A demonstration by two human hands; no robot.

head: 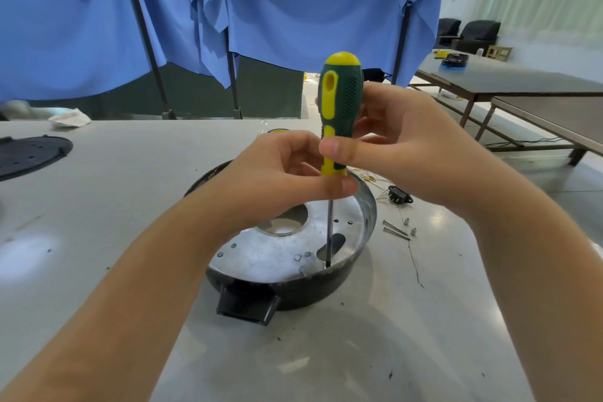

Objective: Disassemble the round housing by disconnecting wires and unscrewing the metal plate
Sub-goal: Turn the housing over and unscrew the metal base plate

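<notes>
The round black housing (287,290) sits on the pale grey worktop (114,238), a shiny metal plate (277,251) inside it. A green-and-yellow screwdriver (339,114) stands upright above the housing, tip at the plate's near rim. The left hand (280,179) pinches the handle's base; the right hand (398,143) has its fingers (336,150) curled round the handle. Loose long screws (394,229) lie right of the housing.

The screwdriver (339,114) tip is too small to tell whether it meets a screw.
</notes>
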